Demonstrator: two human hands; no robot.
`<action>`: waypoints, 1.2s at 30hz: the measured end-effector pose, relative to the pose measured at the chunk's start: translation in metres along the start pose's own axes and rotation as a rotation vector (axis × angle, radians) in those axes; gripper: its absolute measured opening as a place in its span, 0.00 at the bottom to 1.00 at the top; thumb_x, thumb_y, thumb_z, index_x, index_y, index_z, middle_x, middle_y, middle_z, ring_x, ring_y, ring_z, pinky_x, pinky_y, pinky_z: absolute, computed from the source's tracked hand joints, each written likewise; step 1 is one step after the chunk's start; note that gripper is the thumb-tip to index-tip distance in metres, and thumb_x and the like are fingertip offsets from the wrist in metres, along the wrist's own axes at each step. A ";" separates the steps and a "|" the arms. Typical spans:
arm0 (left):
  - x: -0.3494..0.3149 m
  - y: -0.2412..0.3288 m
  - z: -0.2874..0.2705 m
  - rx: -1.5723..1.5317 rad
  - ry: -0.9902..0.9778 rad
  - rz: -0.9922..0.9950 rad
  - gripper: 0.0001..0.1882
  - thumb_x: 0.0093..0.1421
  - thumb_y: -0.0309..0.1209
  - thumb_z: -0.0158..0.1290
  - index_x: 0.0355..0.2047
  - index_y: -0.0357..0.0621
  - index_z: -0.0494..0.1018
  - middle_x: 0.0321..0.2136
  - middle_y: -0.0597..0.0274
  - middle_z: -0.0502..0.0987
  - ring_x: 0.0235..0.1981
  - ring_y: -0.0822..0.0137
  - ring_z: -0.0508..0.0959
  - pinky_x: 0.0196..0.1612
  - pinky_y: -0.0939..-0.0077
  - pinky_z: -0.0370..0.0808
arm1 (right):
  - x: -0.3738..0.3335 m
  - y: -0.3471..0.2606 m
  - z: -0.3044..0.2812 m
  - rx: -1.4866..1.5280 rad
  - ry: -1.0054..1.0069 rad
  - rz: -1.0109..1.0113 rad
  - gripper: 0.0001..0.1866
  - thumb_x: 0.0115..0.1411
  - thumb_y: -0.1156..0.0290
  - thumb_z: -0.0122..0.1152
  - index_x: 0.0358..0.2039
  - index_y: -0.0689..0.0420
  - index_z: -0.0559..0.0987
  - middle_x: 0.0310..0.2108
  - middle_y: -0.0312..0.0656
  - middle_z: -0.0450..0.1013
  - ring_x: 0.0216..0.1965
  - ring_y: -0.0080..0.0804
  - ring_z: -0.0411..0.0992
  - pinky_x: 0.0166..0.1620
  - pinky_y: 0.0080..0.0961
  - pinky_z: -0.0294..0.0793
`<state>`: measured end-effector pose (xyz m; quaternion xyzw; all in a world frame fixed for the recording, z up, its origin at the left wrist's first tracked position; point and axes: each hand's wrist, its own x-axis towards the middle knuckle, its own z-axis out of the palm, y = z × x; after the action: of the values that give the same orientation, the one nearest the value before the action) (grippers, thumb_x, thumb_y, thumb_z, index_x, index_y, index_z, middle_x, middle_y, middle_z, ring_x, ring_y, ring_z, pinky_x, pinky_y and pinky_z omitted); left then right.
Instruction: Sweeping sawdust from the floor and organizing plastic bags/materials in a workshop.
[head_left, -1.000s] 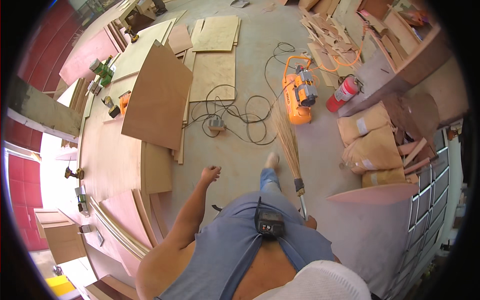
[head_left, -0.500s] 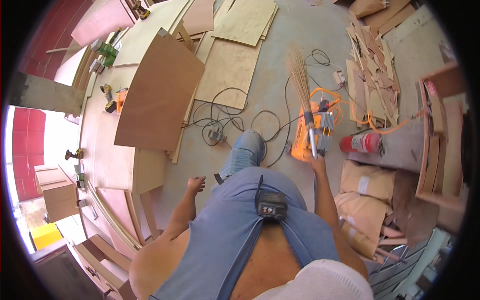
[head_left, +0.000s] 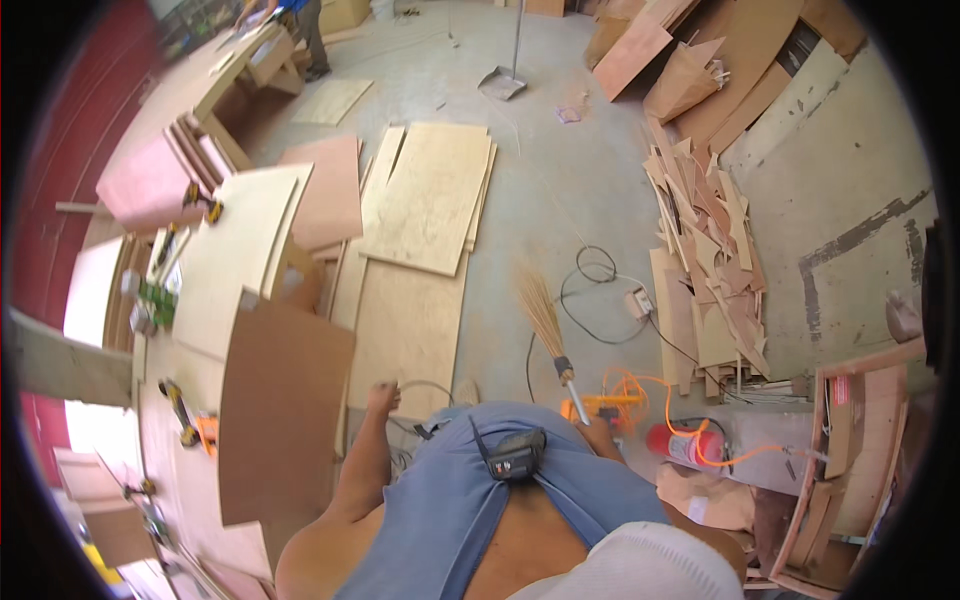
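A broom of thin straw-coloured bristles (head_left: pixel 541 312) with a dark binding and a pale metal handle points ahead of me, bristles away from my body. My right hand (head_left: pixel 599 437) is wrapped round its handle, just in front of my body. Part of that hand is hidden by the blue garment. My left hand (head_left: pixel 383 396) hangs on the other side, fingers curled in, with nothing visible in them. It is near the large brown board (head_left: pixel 285 410) leaning on the workbench. Beyond the broom, a long-handled dustpan (head_left: pixel 503 84) stands on the floor.
Plywood sheets (head_left: pixel 425 200) lie on the floor ahead left. Wood scraps (head_left: pixel 705 240) are heaped at right. Cables (head_left: pixel 590 300), an orange hose (head_left: pixel 668 400) and a red fire extinguisher (head_left: pixel 685 446) are by my right. Another person (head_left: pixel 308 35) stands at a far bench.
I have moved forward and my view has tilted up, bringing the dustpan and the other person into sight. The broom stays in my right hand. My left hand's fingers look more curled.
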<state>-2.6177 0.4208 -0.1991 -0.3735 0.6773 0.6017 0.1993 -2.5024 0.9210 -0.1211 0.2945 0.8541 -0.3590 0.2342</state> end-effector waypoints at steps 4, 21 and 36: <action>0.065 0.240 0.048 0.057 -0.018 0.233 0.16 0.54 0.38 0.49 0.34 0.36 0.69 0.27 0.58 0.74 0.24 0.70 0.74 0.23 0.77 0.71 | 0.049 -0.073 -0.057 0.019 0.021 0.009 0.22 0.50 0.53 0.55 0.21 0.63 0.75 0.15 0.46 0.70 0.22 0.37 0.72 0.28 0.34 0.68; 0.247 0.288 0.247 0.102 -0.152 -0.482 0.15 0.55 0.40 0.51 0.36 0.41 0.68 0.26 0.57 0.73 0.25 0.63 0.74 0.25 0.66 0.72 | 0.594 -0.362 -0.298 -0.184 -0.147 -0.184 0.25 0.48 0.49 0.56 0.27 0.64 0.74 0.22 0.53 0.72 0.29 0.46 0.72 0.32 0.35 0.71; 0.560 0.782 0.513 -0.026 -0.075 0.028 0.20 0.53 0.41 0.53 0.39 0.40 0.68 0.31 0.59 0.74 0.30 0.68 0.75 0.29 0.75 0.73 | 0.872 -0.548 -0.444 -0.483 -0.167 -0.157 0.27 0.55 0.50 0.44 0.33 0.67 0.74 0.33 0.62 0.70 0.39 0.56 0.69 0.44 0.41 0.66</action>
<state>-3.6522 0.7636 -0.1815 -0.3439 0.6667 0.6265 0.2115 -3.5792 1.2344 -0.1127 0.1319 0.9130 -0.1849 0.3389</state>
